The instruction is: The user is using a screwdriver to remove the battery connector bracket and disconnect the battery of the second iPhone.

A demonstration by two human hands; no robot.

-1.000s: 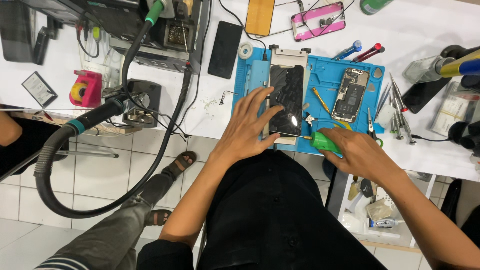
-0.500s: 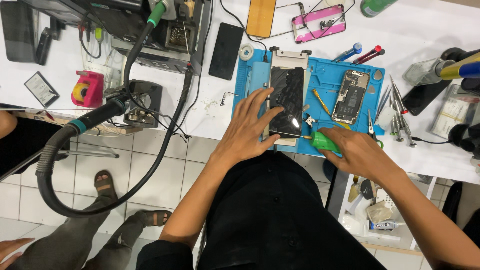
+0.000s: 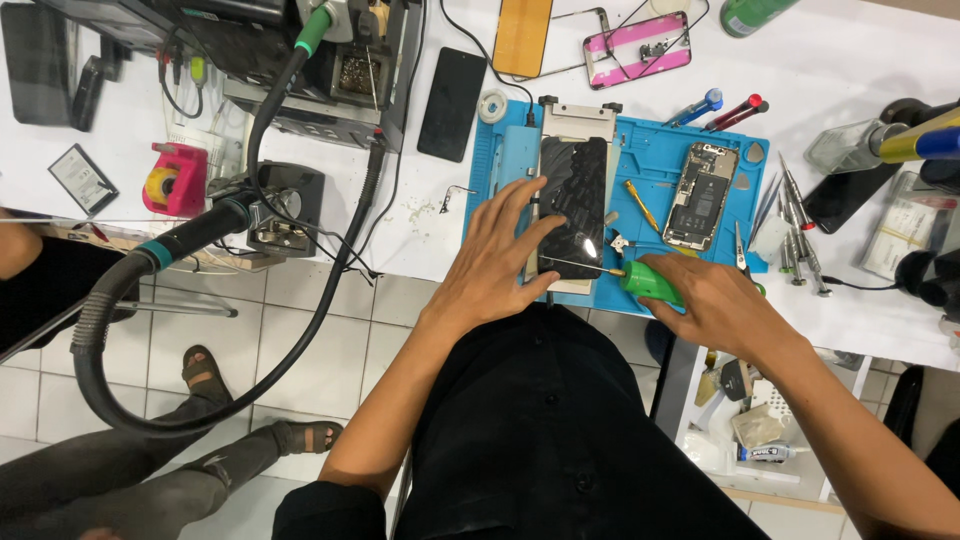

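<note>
— Where is the dark phone (image 3: 572, 205) in relation to the hands?

— Directly under the fingers of the left hand (image 3: 497, 262), which lies flat and spread on it, fingertips pressing its lower half. The right hand (image 3: 712, 302) is just to the right of the phone, wrapped around a green-handled screwdriver (image 3: 645, 281); its thin metal shaft runs left from the fist and its tip meets the phone's lower edge.

— So the hands are apart?

— Yes, with the screwdriver bridging the gap between them. The left is open and flat, the right is clenched on the handle.

— What is under it all?

— A blue work mat (image 3: 655, 170) on a white tabletop (image 3: 840, 80). Beyond the right hand, on the mat, lies an opened phone body (image 3: 701, 195) with its insides showing; further right are tweezers and small drivers (image 3: 795, 225).

— And to the left of the left hand?

— A thick black hose (image 3: 120, 300) looping down off the tabletop, and a pink tape dispenser (image 3: 177, 178). Below, a tiled floor (image 3: 300, 350), where another person's sandalled feet (image 3: 205, 372) show.
</note>
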